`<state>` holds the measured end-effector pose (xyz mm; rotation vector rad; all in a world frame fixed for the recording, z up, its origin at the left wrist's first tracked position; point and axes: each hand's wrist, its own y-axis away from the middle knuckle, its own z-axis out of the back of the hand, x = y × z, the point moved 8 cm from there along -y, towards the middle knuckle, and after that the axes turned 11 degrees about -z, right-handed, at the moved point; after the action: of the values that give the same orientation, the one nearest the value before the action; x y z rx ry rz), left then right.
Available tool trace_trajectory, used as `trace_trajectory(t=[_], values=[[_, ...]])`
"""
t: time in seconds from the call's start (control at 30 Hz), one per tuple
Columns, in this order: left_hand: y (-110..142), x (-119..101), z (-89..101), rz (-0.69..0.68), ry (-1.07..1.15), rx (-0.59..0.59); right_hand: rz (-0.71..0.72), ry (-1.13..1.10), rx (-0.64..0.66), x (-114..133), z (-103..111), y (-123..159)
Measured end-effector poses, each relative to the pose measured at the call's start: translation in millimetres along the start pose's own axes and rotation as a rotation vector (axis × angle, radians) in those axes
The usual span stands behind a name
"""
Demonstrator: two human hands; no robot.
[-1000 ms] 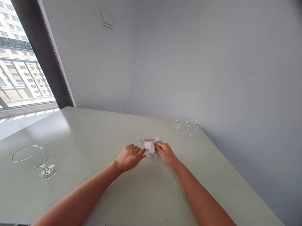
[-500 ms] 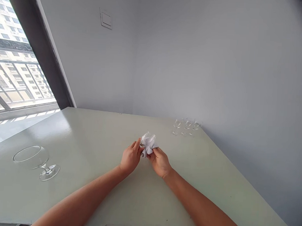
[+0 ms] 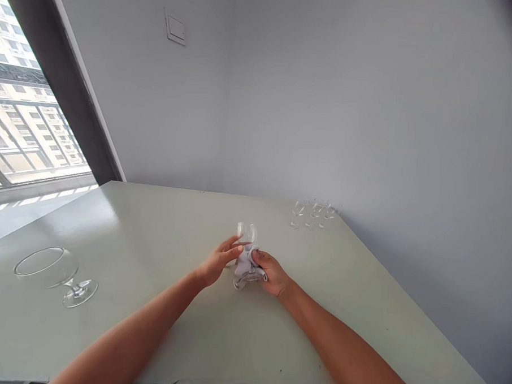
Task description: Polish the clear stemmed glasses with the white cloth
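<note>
Right hand: the person's right hand holds a crumpled white cloth, thumb on top, pressed round the lower part of a small clear stemmed glass.
Left hand: the person's left hand is loosely spread, thumb parted from the fingers, which reach to the left side of the bowl; how firmly they touch, I cannot tell.
Small glass: between the two hands, over the middle of the bench; its lower end sits within the cloth.
Its direction: the bowl and mouth point up and toward the far side; the long axis runs from there back to the near end, roughly in line with the view. Whether it rests on the bench is unclear.
In the way: cloth and right fingers hide most of the stem.
Left side: a large clear round-bowled stemmed glass, well apart from the left hand, its bowl left of its foot in the view.
Far right: a group of small clear stemmed glasses, near the grey wall.
Underneath: the pale green-grey glossy bench.
</note>
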<state>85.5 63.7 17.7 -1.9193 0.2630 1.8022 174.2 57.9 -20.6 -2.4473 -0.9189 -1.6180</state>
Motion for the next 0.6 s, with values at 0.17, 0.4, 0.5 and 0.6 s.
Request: trace_trajectory(t=[0.17,0.4,0.5,0.6], values=[[0,8,10.1,0.037,0.19,-0.15,-0.095,0.003,0.079,-8,-8,2],[-4,2,41.6,0.021,0.296,-0.375,-0.064,0.116,-0.072,7,22,-3],[-4,5,64.1,0.039,0.385,-0.485,0.089,0.228,-0.208,24,34,3],[-1,18,70.4,0.135,0.4,-0.548,0.399,0.709,-0.237,45,7,20]])
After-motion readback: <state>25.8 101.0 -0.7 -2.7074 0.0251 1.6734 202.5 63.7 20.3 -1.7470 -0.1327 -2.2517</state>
